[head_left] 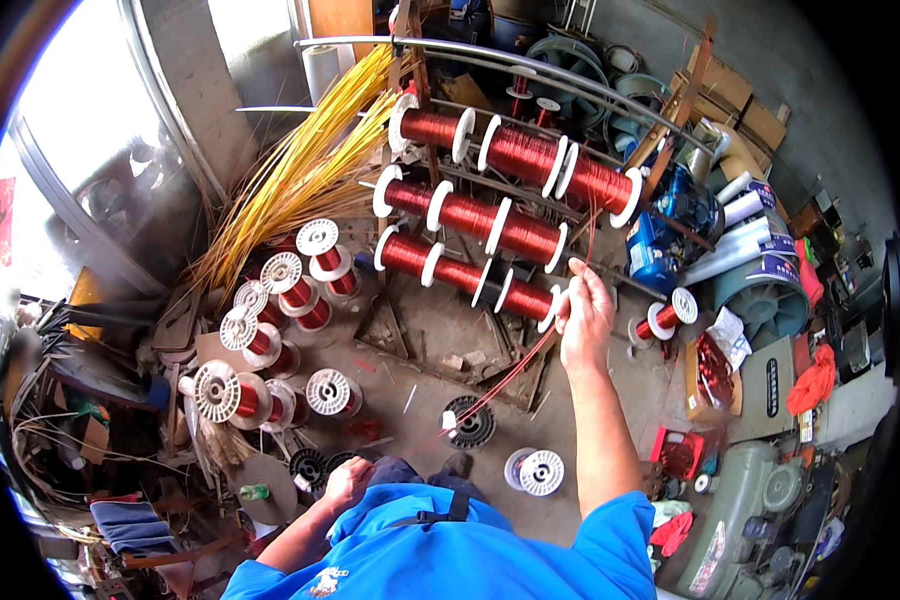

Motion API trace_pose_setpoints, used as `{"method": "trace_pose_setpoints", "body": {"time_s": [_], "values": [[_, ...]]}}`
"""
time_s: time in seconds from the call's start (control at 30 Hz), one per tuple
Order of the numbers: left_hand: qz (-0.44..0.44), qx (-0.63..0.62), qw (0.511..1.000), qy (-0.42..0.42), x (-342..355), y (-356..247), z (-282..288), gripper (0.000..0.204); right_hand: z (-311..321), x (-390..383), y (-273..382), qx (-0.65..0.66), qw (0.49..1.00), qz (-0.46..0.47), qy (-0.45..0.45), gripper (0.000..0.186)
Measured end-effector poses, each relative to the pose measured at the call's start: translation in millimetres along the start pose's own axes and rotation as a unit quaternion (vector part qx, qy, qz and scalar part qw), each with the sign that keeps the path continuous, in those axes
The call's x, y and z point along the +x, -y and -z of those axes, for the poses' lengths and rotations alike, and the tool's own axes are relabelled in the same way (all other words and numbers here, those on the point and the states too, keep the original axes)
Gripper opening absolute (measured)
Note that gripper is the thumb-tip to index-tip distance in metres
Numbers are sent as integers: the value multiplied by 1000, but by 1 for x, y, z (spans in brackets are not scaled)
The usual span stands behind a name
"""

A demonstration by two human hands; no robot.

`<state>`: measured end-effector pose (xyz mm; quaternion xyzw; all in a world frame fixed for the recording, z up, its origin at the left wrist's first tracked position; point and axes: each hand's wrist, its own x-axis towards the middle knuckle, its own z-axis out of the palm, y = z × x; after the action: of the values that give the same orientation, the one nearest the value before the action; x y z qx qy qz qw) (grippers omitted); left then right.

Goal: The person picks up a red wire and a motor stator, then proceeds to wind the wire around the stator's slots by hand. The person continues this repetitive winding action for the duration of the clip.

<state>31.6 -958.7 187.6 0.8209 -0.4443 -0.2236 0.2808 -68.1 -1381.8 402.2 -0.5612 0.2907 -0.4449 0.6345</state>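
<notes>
My right hand [587, 318] reaches forward, its fingers pinched around thin red copper wire [523, 368]. From that hand the strands run up to a spool of red wire [600, 185] at the right end of the rack's top row. They also slant down to the left, where they fade from sight above a black spool [469, 421] on the floor. More wire spools [467, 220] lie in rows across the rack. My left hand [348, 485] is low by my thigh with its fingers curled closed; whatever it holds, if anything, is hidden.
Several white-flanged spools [282, 272] stand on the floor at the left, below a bundle of yellow strips [305, 165]. A blue motor [660, 235] sits right of the rack. A green machine [735, 515], boxes and a red bin [676, 453] crowd the right side.
</notes>
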Motion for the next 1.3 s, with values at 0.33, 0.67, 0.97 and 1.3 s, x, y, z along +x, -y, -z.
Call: {"method": "trace_pose_setpoints", "body": {"time_s": [0.33,0.67,0.97,1.3], "values": [[138,59,987,60,41,55,-20,20,-10,145,-39,-29,999,-25,31,32],[75,5,993,88,160,72,-27,20,-49,303,-71,-213,975,-11,61,50],[-88,-159,983,30,432,-64,22,24,-32,224,-201,-318,945,-19,80,60],[-156,-206,947,-193,656,-182,95,55,115,-146,-256,-468,836,-283,27,42]]}}
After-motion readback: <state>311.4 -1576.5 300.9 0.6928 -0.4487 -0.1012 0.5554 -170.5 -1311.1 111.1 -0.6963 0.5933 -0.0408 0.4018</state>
